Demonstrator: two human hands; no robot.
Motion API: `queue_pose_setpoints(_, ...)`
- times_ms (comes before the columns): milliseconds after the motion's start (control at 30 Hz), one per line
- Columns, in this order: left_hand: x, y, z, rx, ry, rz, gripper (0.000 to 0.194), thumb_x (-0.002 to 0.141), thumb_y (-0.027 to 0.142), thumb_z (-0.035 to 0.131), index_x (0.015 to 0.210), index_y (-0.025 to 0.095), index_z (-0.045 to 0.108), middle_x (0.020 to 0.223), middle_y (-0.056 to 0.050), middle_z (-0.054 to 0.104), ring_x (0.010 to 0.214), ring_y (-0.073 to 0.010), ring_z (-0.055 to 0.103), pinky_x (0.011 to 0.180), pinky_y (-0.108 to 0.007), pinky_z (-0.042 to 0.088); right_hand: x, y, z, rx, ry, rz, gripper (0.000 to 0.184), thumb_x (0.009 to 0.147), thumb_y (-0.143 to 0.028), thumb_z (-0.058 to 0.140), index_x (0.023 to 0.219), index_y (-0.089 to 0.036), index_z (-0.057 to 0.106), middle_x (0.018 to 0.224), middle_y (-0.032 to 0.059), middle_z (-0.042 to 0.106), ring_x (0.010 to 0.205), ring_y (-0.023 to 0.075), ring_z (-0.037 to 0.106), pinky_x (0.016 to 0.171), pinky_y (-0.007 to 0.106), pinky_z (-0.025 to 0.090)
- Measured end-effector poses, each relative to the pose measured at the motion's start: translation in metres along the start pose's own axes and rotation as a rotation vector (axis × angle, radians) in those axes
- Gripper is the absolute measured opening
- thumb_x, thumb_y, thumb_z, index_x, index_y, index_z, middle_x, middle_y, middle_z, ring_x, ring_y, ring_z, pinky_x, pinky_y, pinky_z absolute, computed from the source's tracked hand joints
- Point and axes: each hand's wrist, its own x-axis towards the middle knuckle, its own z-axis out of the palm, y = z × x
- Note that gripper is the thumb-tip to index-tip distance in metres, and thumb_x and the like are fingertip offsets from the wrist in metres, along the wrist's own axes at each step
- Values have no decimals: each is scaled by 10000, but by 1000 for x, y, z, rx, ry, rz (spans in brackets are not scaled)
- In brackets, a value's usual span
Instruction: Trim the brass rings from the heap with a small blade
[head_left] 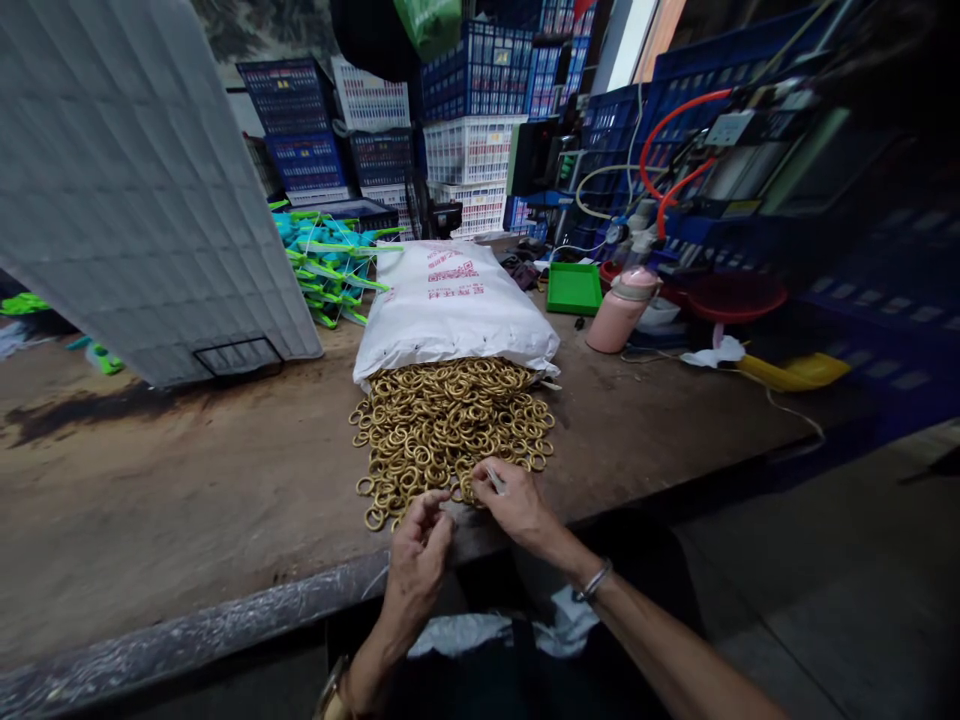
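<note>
A heap of brass-coloured rings [450, 420] spills from the mouth of a white printed sack [457, 305] onto the wooden table. At the heap's near edge, my left hand [421, 550] has its fingers curled in beside the rings; what they hold, if anything, is too small to make out. My right hand [521, 505] is just to the right, fingertips closed against the rings. A short, pale grey blade-like tool [495, 480] sticks up from between its fingers. Its lower part is hidden. The fingertips of both hands are apart and point toward each other.
A large white ribbed panel [157, 200] stands at left, beside green and turquoise plastic parts [330, 260]. Behind the sack are stacked crates [472, 150]. To the right are a green tray [574, 288], a pink bottle [622, 310], a red bowl [739, 298] and a yellow scoop [799, 370].
</note>
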Motion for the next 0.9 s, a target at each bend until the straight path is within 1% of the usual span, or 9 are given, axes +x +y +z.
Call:
queue_pose_setpoints(133,4,2,-2,227,-76,313,250,751,220,565,986,186,641,868,-43,659,783,-156,592,723,-248,449,-11,-10,-1,371,-177,121,80,693,-236,513,665,-165,534,592,-41,508,558,84,449,538,189,354)
queue_pose_setpoints(200,2,5,-3,296,-130,394,240,766,193,533,970,196,659,929,-57,680,866,-185,609,785,-279,453,-16,-15,-1,462,-245,192,82,681,-235,511,645,-162,525,562,-53,479,525,70,420,510,182,332)
queue_pose_setpoints(300,-1,7,-4,374,-165,473,245,777,166,501,951,206,670,917,-57,699,870,-194,627,786,-290,468,-22,-19,-1,558,-309,280,39,658,-197,489,638,-166,505,520,-71,449,469,52,368,461,175,280)
queue_pose_setpoints(400,-3,7,-6,444,-144,527,214,780,162,500,897,198,675,842,-50,706,787,-178,641,721,-269,482,-25,-20,-1,574,-333,334,74,696,-215,453,664,-172,503,493,-75,447,406,45,307,415,185,228)
queue_pose_setpoints(467,-4,7,-8,496,-100,555,180,774,162,512,845,185,675,768,-45,697,714,-166,637,666,-252,481,-27,-20,-2,534,-315,325,150,758,-282,426,694,-175,510,485,-74,445,384,50,281,402,195,216)
queue_pose_setpoints(600,-8,10,-7,534,-59,581,141,763,169,525,779,174,665,704,-39,670,668,-160,617,636,-246,461,-30,-18,-2,360,-232,140,299,799,-397,438,610,-171,487,513,-53,447,479,72,376,488,200,300)
queue_pose_setpoints(700,-12,15,-3,452,-98,470,122,764,207,531,763,177,649,688,-24,645,655,-150,589,635,-242,442,-31,-18,1,290,-196,86,301,794,-403,454,599,-173,471,543,-45,455,541,87,403,532,207,318)
queue_pose_setpoints(800,-15,18,2,266,-176,181,195,789,304,510,682,165,597,586,12,552,512,-99,482,515,-205,383,-30,-19,6,269,-178,104,280,787,-379,457,594,-176,460,554,-46,446,545,89,389,520,209,308)
queue_pose_setpoints(900,-18,18,4,83,-251,-63,324,798,404,492,592,154,515,504,50,419,410,-53,306,406,-179,246,-30,-20,8,303,-185,104,246,778,-344,462,598,-177,460,557,-47,456,548,89,400,520,205,309)
